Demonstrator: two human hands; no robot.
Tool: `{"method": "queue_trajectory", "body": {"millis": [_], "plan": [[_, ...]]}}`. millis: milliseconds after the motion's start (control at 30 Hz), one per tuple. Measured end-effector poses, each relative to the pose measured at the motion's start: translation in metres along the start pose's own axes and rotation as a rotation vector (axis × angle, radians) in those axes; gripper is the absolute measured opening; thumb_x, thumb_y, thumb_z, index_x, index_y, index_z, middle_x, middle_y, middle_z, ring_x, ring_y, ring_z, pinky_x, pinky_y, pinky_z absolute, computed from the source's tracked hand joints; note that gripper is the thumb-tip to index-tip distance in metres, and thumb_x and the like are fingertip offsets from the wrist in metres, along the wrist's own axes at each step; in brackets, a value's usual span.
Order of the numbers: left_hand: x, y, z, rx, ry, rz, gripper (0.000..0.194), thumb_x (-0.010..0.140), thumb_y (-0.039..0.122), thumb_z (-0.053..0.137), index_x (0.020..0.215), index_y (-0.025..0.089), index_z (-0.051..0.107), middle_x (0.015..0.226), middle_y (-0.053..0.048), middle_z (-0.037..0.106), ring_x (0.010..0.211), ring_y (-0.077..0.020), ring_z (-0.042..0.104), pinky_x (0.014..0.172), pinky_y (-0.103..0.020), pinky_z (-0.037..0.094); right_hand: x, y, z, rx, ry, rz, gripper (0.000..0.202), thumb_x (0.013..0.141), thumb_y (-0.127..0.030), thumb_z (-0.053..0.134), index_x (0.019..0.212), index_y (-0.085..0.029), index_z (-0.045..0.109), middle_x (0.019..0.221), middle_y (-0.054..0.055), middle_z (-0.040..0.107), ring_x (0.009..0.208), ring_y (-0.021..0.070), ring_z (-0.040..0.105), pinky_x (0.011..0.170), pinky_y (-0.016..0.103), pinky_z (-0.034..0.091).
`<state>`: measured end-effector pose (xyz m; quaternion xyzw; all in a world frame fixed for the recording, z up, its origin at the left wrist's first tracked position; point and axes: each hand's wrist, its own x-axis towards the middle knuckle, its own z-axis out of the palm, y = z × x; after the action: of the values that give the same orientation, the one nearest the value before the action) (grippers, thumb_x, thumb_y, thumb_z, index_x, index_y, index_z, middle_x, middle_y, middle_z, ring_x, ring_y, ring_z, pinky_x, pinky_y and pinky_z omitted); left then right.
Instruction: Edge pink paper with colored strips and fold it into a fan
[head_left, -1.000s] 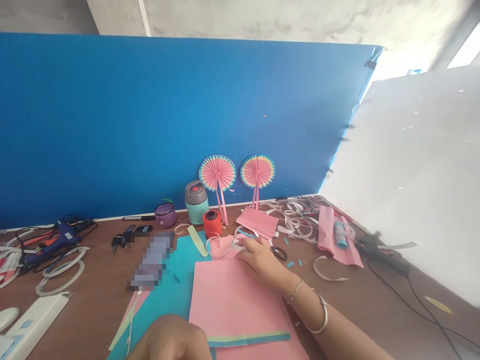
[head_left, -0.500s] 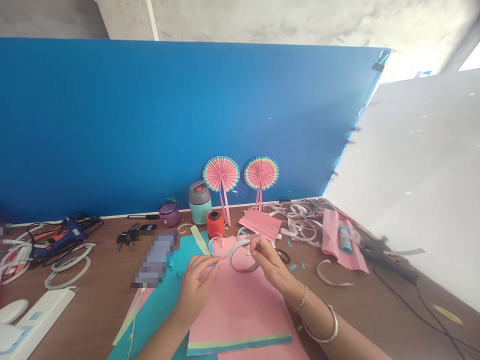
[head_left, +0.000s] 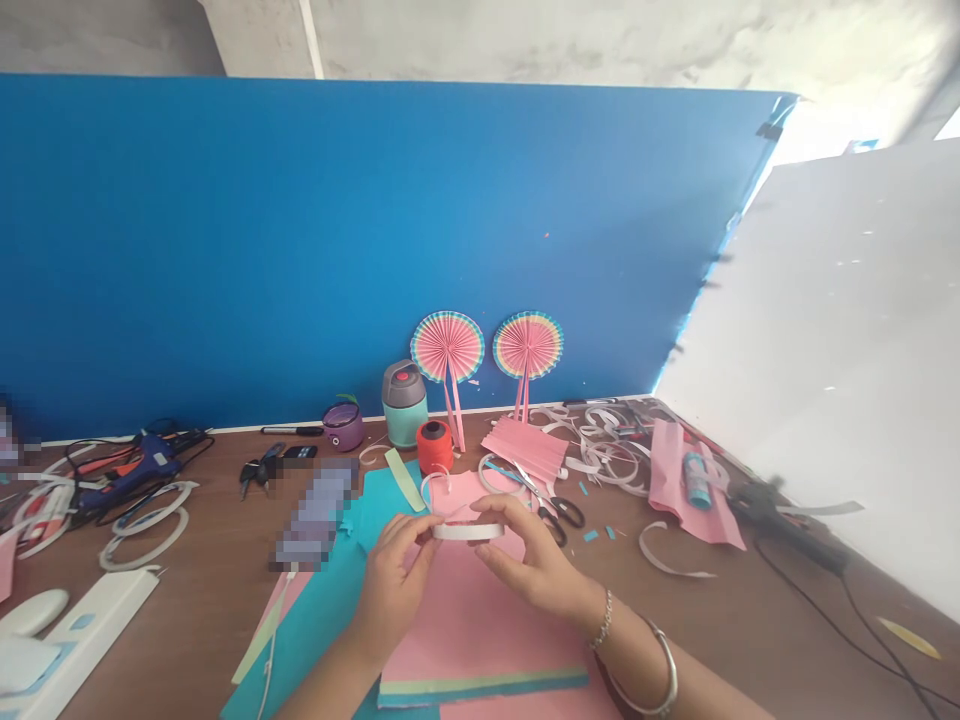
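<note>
Far side: a blue panel (head_left: 375,230) closes off the scene. In front of it I find the brown wooden surface (head_left: 202,590), heavily littered at far left and far right. Near the middle lies a turquoise sheet (head_left: 322,612), partly covered by a pink sheet (head_left: 480,630) that carries green and blue bands along its near edge.

Done, in my judgement: two pleated discs, the left disc (head_left: 448,345) and the right disc (head_left: 528,345), each with pink legs, stand upright by the panel and look complete. A smaller pleated pink piece (head_left: 525,447) lies in front of the right one. Outstanding, in my judgement: the banded sheet is flat and shows no pleats, so its edging appears applied but its folding not begun.

The left hand (head_left: 394,575) and right hand (head_left: 532,555) meet above that sheet. Between them, edge-on to me, is a white ring (head_left: 469,532), possibly a tape roll. The left fingers pinch its left end; whether a loose end is lifted there I cannot tell. The right fingers hold it from the right, index above, thumb below.

Just beyond the right hand, scissors (head_left: 544,497) lie unheld; small blue scraps (head_left: 591,535) sit to their right.
</note>
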<state>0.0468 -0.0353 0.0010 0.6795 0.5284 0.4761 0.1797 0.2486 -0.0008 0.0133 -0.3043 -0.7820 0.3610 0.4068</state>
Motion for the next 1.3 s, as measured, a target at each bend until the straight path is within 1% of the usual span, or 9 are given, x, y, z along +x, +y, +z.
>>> {"method": "queue_trajectory", "body": {"millis": [133, 233, 467, 600, 733, 867, 1000, 1133, 1300], "plan": [[0.0, -0.006, -0.001, -0.031, 0.004, -0.047, 0.025, 0.088, 0.034, 0.051, 0.105, 0.024, 0.065, 0.086, -0.005, 0.066, 0.083, -0.0198, 0.061, 0.078, -0.033, 0.05, 0.005, 0.0, -0.006, 0.042, -0.036, 0.043, 0.022, 0.089, -0.038, 0.051, 0.098, -0.021, 0.06, 0.09, 0.005, 0.064, 0.087, 0.0185, 0.057, 0.083, 0.034, 0.045], [-0.001, -0.009, 0.002, -0.058, -0.004, -0.074, 0.034, 0.089, 0.029, 0.049, 0.122, 0.025, 0.056, 0.099, -0.006, 0.065, 0.092, -0.0197, 0.061, 0.084, -0.034, 0.049, 0.007, 0.001, -0.005, -0.049, 0.005, -0.028, 0.025, 0.091, -0.039, 0.048, 0.08, -0.02, 0.059, 0.073, 0.003, 0.061, 0.077, 0.0176, 0.055, 0.077, 0.033, 0.044], [-0.009, -0.009, 0.006, 0.002, -0.192, 0.053, 0.052, 0.093, 0.027, 0.042, 0.143, 0.031, 0.03, 0.143, -0.008, 0.039, 0.132, -0.0245, 0.036, 0.107, -0.043, 0.035, 0.009, 0.004, 0.004, -0.349, 0.097, -0.233, 0.013, 0.091, -0.025, 0.047, 0.083, -0.02, 0.056, 0.072, 0.001, 0.062, 0.072, 0.0161, 0.055, 0.082, 0.037, 0.039], [-0.014, -0.009, 0.01, 0.077, -0.266, 0.044, 0.055, 0.094, 0.028, 0.038, 0.146, 0.031, 0.02, 0.151, -0.006, 0.027, 0.139, -0.0262, 0.022, 0.112, -0.049, 0.023, 0.01, 0.005, 0.008, -0.415, 0.134, -0.265, 0.011, 0.09, -0.02, 0.048, 0.082, -0.02, 0.056, 0.069, 0.0, 0.063, 0.067, 0.0143, 0.056, 0.084, 0.037, 0.037], [-0.018, -0.01, 0.013, 0.076, -0.312, 0.059, 0.059, 0.094, 0.028, 0.038, 0.148, 0.031, 0.013, 0.153, -0.005, 0.023, 0.139, -0.0256, 0.022, 0.112, -0.048, 0.025, 0.01, 0.008, 0.011, -0.458, 0.181, -0.28, 0.009, 0.089, -0.019, 0.05, 0.082, -0.02, 0.056, 0.07, 0.0, 0.064, 0.067, 0.0138, 0.057, 0.084, 0.036, 0.036], [-0.014, -0.011, 0.014, 0.051, -0.213, 0.032, 0.048, 0.094, 0.027, 0.039, 0.142, 0.027, 0.034, 0.144, -0.007, 0.041, 0.134, -0.0231, 0.035, 0.109, -0.042, 0.033, 0.009, 0.011, 0.013, -0.501, 0.186, -0.285, 0.01, 0.09, -0.02, 0.05, 0.082, -0.02, 0.057, 0.069, -0.001, 0.065, 0.067, 0.0135, 0.058, 0.086, 0.036, 0.035], [-0.008, -0.01, 0.012, -0.005, -0.023, 0.035, 0.026, 0.09, 0.027, 0.047, 0.108, 0.025, 0.066, 0.119, -0.007, 0.064, 0.114, -0.0213, 0.056, 0.099, -0.036, 0.044, 0.007, 0.012, 0.017, -0.54, 0.162, -0.295, 0.012, 0.091, -0.021, 0.049, 0.084, -0.02, 0.058, 0.068, -0.001, 0.065, 0.065, 0.0125, 0.058, 0.086, 0.035, 0.034], [-0.004, -0.008, 0.01, -0.027, 0.094, -0.02, 0.014, 0.084, 0.03, 0.055, 0.08, 0.023, 0.066, 0.096, -0.006, 0.066, 0.092, -0.0202, 0.063, 0.085, -0.033, 0.05, 0.008, 0.013, 0.02, -0.605, 0.139, -0.353, 0.014, 0.092, -0.023, 0.047, 0.084, -0.019, 0.058, 0.066, -0.002, 0.065, 0.062, 0.0115, 0.057, 0.09, 0.035, 0.032], [-0.001, -0.007, 0.005, -0.093, 0.097, -0.133, 0.018, 0.084, 0.036, 0.053, 0.077, 0.022, 0.062, 0.097, -0.006, 0.067, 0.096, -0.0213, 0.062, 0.085, -0.033, 0.048, 0.012, 0.025, 0.01, -0.724, 0.171, -0.307, 0.036, 0.092, -0.042, 0.048, 0.065, -0.018, 0.054, 0.052, -0.003, 0.058, 0.052, 0.0109, 0.051, 0.087, 0.035, 0.031]]}}
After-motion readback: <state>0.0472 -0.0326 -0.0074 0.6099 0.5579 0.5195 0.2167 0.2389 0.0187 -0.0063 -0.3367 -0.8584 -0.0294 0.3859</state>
